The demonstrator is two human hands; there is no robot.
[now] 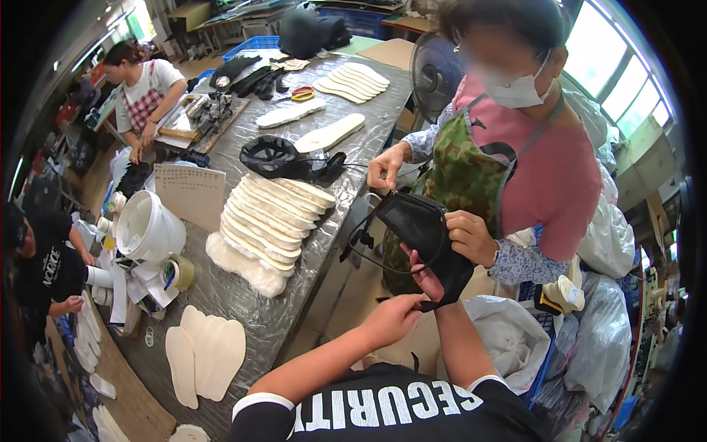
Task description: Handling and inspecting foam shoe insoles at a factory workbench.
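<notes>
A black bag [416, 225] of soft, slightly shiny material hangs between me and a co-worker, with a thin black cord [359, 237] looping from its left side. My left hand [394, 320] is closed in a pinch at the bag's lower edge. From below, my right hand [425, 278] supports the bag, its fingers curled against the black material and partly hidden by it. Across from me, the co-worker's two hands hold the same bag, one at its upper left corner and the other at its right side.
On the plastic-covered table [294, 324] lie stacked fleecy insoles [269, 221], flat cream insoles [210, 350], a black mesh cap-like item [276, 156] and scissors [302, 93]. A white bucket [151, 228] stands left. A white sack [508, 339] sits at lower right. Other people work at left.
</notes>
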